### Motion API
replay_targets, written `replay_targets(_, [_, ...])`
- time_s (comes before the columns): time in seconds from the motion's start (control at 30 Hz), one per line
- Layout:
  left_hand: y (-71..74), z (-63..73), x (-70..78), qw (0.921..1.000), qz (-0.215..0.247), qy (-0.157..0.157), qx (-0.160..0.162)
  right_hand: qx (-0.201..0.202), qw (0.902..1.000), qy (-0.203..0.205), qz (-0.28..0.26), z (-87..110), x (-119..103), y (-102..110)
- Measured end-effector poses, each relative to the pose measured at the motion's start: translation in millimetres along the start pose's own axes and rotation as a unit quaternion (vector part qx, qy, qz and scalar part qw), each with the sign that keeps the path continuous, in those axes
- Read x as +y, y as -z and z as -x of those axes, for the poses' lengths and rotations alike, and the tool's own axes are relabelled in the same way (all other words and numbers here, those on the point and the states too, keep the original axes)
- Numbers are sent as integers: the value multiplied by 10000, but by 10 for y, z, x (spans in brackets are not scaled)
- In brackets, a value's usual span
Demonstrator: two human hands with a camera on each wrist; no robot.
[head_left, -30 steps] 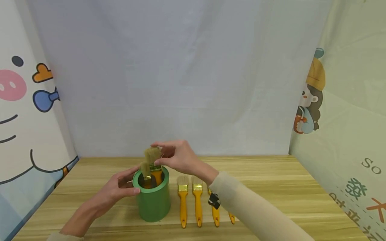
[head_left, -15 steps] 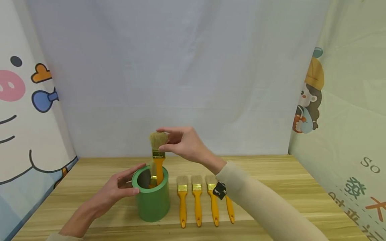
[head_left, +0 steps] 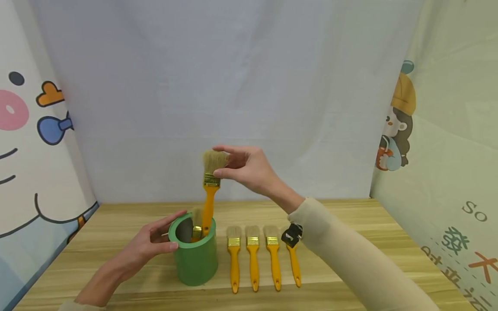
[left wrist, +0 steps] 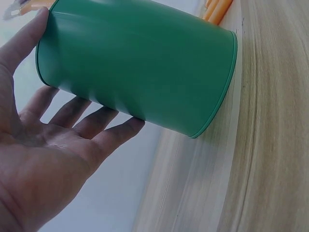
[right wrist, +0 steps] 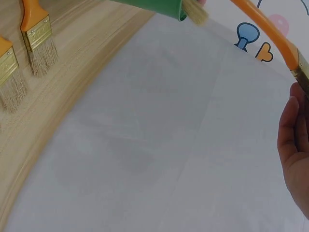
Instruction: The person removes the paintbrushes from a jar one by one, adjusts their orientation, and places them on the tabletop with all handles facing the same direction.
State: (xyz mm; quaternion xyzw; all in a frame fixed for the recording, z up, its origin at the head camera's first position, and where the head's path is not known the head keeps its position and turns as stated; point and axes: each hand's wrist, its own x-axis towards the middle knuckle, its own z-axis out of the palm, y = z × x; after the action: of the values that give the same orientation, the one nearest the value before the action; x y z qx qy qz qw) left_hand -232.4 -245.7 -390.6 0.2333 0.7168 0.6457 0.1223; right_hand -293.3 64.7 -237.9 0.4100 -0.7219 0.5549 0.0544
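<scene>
My right hand [head_left: 253, 168] pinches a paintbrush [head_left: 209, 207] by its bristles and metal band, bristles up. Its orange handle hangs down, with the tip at the mouth of a green can [head_left: 196, 265]. Inside the can another paintbrush [head_left: 197, 232] stands bristles up, most of its handle hidden by the wall. My left hand [head_left: 149, 244] holds the can at the near left, thumb on one side and fingers on the other. In the left wrist view, the fingertips [left wrist: 135, 124] touch the can's side. The right wrist view shows the held brush's orange handle [right wrist: 270, 29].
Several orange-handled paintbrushes [head_left: 253, 259] lie in a row on the wooden table [head_left: 334, 242] right of the can, bristles away from me. The rightmost brush [head_left: 294, 265] is partly covered by the black wrist camera [head_left: 292, 235]. A pale cloth [head_left: 249, 95] hangs behind.
My right hand has lifted the paintbrush up and slightly rightward, drawing most of its handle from the can. The other brush in the can has shifted. My left hand keeps its place.
</scene>
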Motion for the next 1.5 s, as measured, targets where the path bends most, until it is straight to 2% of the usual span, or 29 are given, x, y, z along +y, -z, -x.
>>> replay_targets(0.3, [-4, -3, -7, 10000, 11, -32, 48, 185, 9990, -407, -42, 201, 130, 286])
replay_targets(0.77, [24, -2, -35, 10000, 10, -77, -43, -62, 9890, -1477, 108, 820, 560, 661])
replay_targets(1.13, [31, 1, -30, 10000, 0, -46, -17, -174, 9809, -1926, 183, 1255, 860, 947])
replay_targets(1.5, [27, 6, -11, 10000, -38, 20, -11, -449, 9689, -2428, 133, 1553, 1026, 1215])
